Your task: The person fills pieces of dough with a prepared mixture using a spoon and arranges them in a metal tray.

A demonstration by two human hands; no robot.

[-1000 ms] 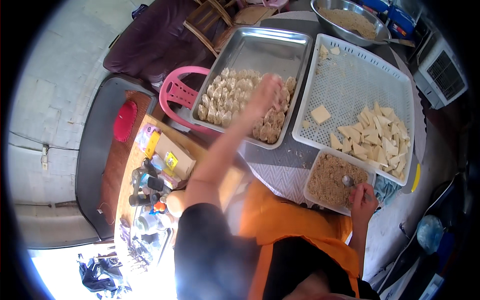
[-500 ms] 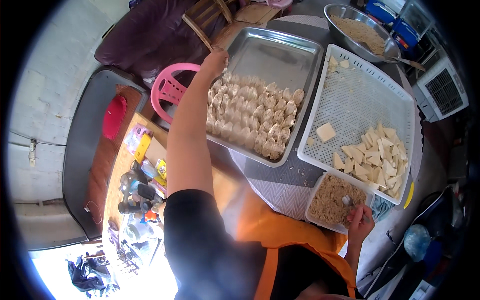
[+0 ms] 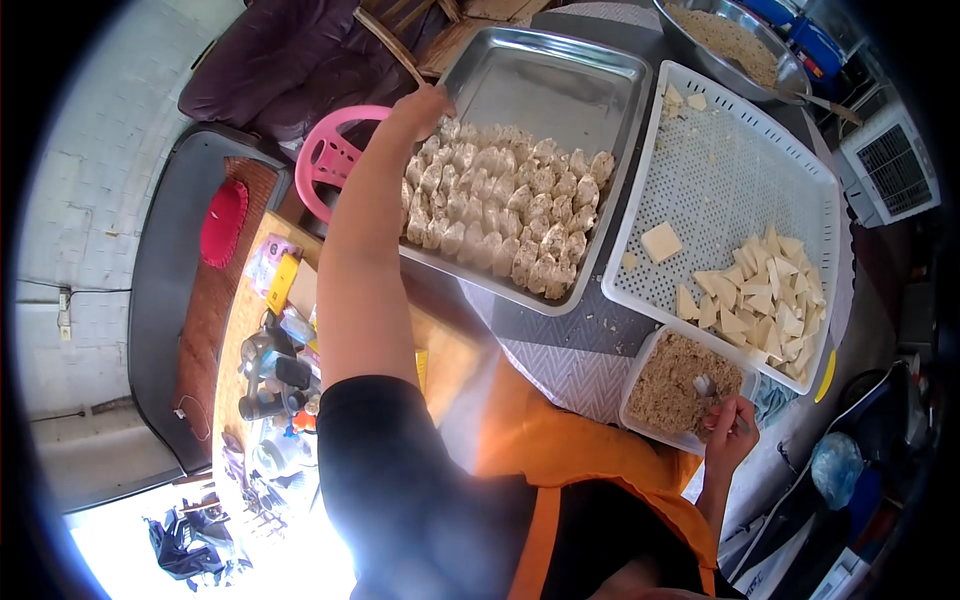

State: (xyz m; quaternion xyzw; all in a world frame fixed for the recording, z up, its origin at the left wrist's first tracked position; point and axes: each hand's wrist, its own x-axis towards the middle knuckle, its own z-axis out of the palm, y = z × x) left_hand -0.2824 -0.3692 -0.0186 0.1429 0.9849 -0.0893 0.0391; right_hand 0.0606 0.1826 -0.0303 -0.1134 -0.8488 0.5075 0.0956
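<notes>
My left hand (image 3: 424, 108) reaches over the left edge of the metal tray (image 3: 545, 85), its fingers curled down around a pale stuffed tofu piece, mostly hidden, at the end of a row. Several rows of stuffed tofu pieces (image 3: 500, 210) fill the tray's near part. Near my body, my right hand (image 3: 732, 432) grips the handle of a spoon (image 3: 704, 385), whose bowl rests in brown minced filling (image 3: 670, 385). That filling lies in a square plastic container (image 3: 655, 430). Beside it, cut tofu triangles (image 3: 765, 305) are heaped in a white perforated tray (image 3: 730, 185).
One whole tofu square (image 3: 661, 242) lies apart in the white tray. A steel bowl (image 3: 795, 85) of crumbly mixture stands at the far right. A pink chair (image 3: 325, 160) is left of the metal tray. Farther left, a wooden table (image 3: 250, 300) carries bottles and packets.
The view has shifted slightly, moving the trays a little up in it. My left hand stays at the metal tray's left edge, and my right hand still holds the spoon in the filling.
</notes>
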